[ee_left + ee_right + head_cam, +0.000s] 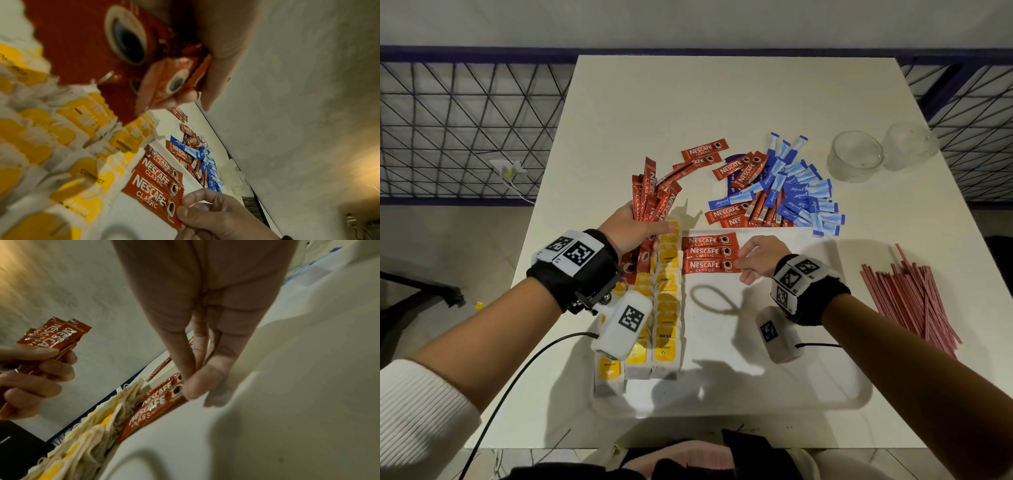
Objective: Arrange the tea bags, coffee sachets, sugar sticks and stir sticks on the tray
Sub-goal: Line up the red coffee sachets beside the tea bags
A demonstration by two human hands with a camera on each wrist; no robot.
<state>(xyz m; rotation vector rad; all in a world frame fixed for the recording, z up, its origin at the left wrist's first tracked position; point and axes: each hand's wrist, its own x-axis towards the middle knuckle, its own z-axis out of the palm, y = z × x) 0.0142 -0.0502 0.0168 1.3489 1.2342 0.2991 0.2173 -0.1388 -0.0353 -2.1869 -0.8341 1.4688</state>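
A white tray lies before me. Rows of yellow-tagged tea bags fill its left side. Three red coffee sachets lie side by side across its far end. My right hand pinches the right end of the nearest sachet between thumb and fingertips. My left hand grips a fanned bundle of coffee sachets above the tea bags. More coffee sachets and blue sugar sticks lie mixed in a pile beyond the tray. Red stir sticks lie on the table to the right.
Two clear glass cups stand at the table's far right. The right part of the tray is bare. A wire fence runs behind the table. Cables hang from both wrist cameras over the tray.
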